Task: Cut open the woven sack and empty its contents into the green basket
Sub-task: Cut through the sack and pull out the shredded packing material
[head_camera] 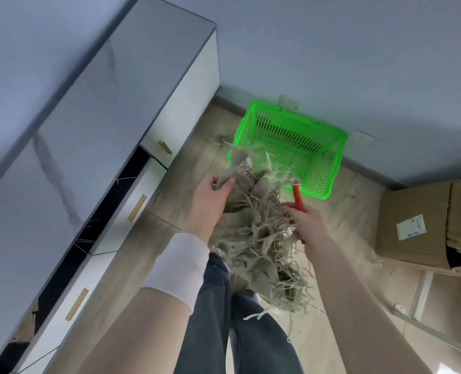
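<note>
Left hand (pixel 213 195) pinching frayed woven sack (pixel 259 238); right hand (pixel 305 220) gripping red-handled cutter (pixel 297 197); green basket (pixel 329 157) lying at 12 o'clock, just beyond sack.

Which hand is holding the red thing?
The right hand holds the red-handled tool. The left hand, the one with the white wristband, only pinches the frayed woven sack.

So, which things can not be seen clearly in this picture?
- Head view: the blade of the red tool, covered by the frayed sack and the right hand.
- What the sack holds: hidden by its torn fabric.
- The near left corner of the green basket: covered by sack strands, blurred.
- The label on the cardboard box: too small to read.
- The feet: hidden behind the legs and the sack.
</note>
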